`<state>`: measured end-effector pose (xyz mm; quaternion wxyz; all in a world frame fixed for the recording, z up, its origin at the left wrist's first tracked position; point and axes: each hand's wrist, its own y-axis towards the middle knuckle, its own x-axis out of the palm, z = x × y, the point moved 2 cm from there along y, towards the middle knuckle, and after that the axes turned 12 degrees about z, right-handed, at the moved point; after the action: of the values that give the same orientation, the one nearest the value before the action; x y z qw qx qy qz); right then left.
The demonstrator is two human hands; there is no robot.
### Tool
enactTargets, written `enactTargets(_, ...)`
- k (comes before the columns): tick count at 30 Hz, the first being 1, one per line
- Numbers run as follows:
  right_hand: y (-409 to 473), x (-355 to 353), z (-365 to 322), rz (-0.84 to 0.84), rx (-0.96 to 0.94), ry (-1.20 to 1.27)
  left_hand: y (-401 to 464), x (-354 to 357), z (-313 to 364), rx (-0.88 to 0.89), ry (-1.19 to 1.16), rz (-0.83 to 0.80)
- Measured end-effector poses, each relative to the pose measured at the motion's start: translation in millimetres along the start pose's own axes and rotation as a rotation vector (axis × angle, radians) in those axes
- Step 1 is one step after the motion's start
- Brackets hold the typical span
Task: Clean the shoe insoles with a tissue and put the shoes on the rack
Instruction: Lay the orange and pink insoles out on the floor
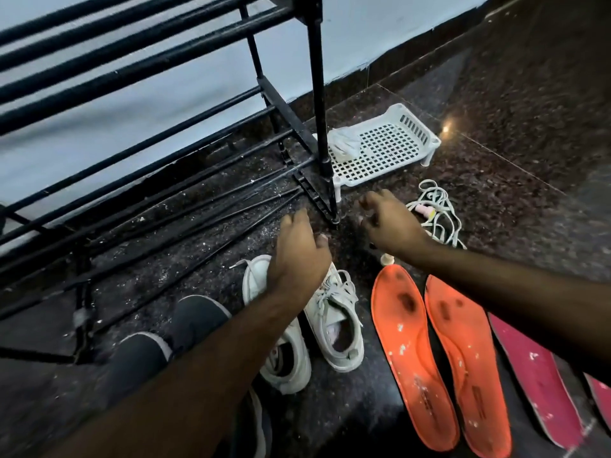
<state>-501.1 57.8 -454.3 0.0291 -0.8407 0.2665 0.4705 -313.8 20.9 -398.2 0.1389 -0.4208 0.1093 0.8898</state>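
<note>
Two orange insoles [439, 352] lie flat and speckled below the right hand [390, 223], dark red insoles [535, 368] beside them, likely laid out for wiping. White shoes [330, 319] sit under the left hand [299, 252]; dark shoes [165, 338] lie left of it. Both hands hover apart, fingers loosely curled, holding nothing. Beyond the right hand, crumpled tissue [344, 143] rests in a white tray [396, 143]. The rack [139, 133] stands beyond the left hand.

The floor [515, 104] was dark speckled stone, polished enough to throw back a light. The rack [165, 133] looked like matt black metal tubing, dusty and flecked. The white tray [390, 150] was perforated plastic. The white shoes [334, 328] seemed smooth, with cloth laces; the orange insoles [410, 358] were matt, stained and speckled.
</note>
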Motion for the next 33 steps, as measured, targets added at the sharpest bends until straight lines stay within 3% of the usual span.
enactTargets(7, 32.1, 4.0, 13.4, 0.053, -0.027, -0.082, 13.3, 17.3, 3.8, 0.055, 0.063, 0.014)
enactTargets(13, 91.3, 3.7, 28.0, 0.174, -0.038, -0.115, 28.5, 50.6, 47.5, 0.191, 0.048, 0.047)
enactTargets(17, 130.7, 10.4, 48.5, 0.157, -0.014, -0.12, 56.1, 78.4, 76.6, 0.207, 0.109, 0.024)
enactTargets(21, 166.6, 22.0, 63.2, 0.035, -0.05, -0.147, 94.0, 95.3, 93.0, -0.003, 0.103, -0.003)
enactTargets(25, 185.3, 38.3, 62.9, -0.077, -0.282, -0.227, 117.6, 105.2, 91.6, -0.163, 0.02, -0.014)
enactTargets(28, 186.9, 51.0, 55.9, -0.073, -0.331, -0.378, 126.1, 107.9, 91.7, -0.266, -0.009, -0.034)
enactTargets(33, 187.1, 59.0, 53.6, 0.045, -0.234, -0.353, 117.6, 115.0, 94.7, -0.239, -0.011, -0.036)
